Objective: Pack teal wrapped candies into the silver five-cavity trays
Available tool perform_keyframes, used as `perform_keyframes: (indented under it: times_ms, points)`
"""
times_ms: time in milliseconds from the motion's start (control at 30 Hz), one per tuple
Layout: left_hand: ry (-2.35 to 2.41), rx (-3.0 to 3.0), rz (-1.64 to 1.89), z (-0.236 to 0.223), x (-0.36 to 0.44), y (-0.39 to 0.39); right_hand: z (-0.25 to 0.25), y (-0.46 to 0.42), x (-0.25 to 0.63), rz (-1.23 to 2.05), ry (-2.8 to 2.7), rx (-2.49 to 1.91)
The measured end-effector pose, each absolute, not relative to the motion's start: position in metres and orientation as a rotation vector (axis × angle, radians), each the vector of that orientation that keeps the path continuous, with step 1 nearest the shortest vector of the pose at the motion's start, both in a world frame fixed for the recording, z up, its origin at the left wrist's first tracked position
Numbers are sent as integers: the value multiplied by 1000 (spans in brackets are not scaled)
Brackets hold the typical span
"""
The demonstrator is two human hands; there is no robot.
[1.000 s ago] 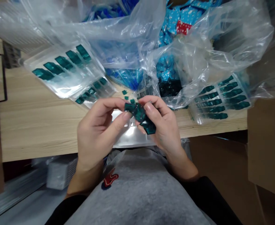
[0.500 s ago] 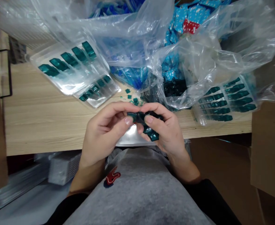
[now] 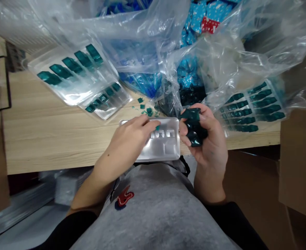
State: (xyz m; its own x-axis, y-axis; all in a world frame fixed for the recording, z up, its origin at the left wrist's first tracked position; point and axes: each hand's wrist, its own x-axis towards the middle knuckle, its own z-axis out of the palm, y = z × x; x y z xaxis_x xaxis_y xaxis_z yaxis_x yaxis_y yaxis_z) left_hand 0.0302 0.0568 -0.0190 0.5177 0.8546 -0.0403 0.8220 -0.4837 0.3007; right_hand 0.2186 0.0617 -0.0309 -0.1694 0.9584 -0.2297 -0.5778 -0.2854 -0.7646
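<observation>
- Tabletop [image 3: 46, 139] of pale wood, mid-frame; cardboard [image 3: 298, 156] right.
- Plastic bags [image 3: 142, 34] crowd the top.
- Right hand [image 3: 212, 146] clamps dark-green pieces [image 3: 194, 133], centre-right.
- Left hand [image 3: 132, 139], seemingly pinching a green bit [image 3: 157, 127], partly hides the tray [image 3: 172, 152].

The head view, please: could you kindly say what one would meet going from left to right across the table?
Upper left tray → left hand → right hand → right tray.

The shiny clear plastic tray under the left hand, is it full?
Not full: the shiny clear plastic tray shows bare slots on its right side. The left hand hides part; I cannot tell there.
</observation>
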Motion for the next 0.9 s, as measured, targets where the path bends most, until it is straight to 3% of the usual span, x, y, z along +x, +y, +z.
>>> perform_keyframes:
  times_ms: [167,367,567,733,900]
  points:
    - [1357,2440,-3,-15,32,75,-34,60,224,1628,-649,-840]
    - [1371,2307,621,-29,20,90,-38,61,236,1560,-636,-895]
    - [1519,2346,791,-38,22,93,-40,54,221,1611,-624,-789]
    - [1342,2241,1093,-16,33,72,-36,47,206,1597,-707,-879]
    - [1200,2297,1182,0,36,50,-29,43,199,1490,-812,-950]
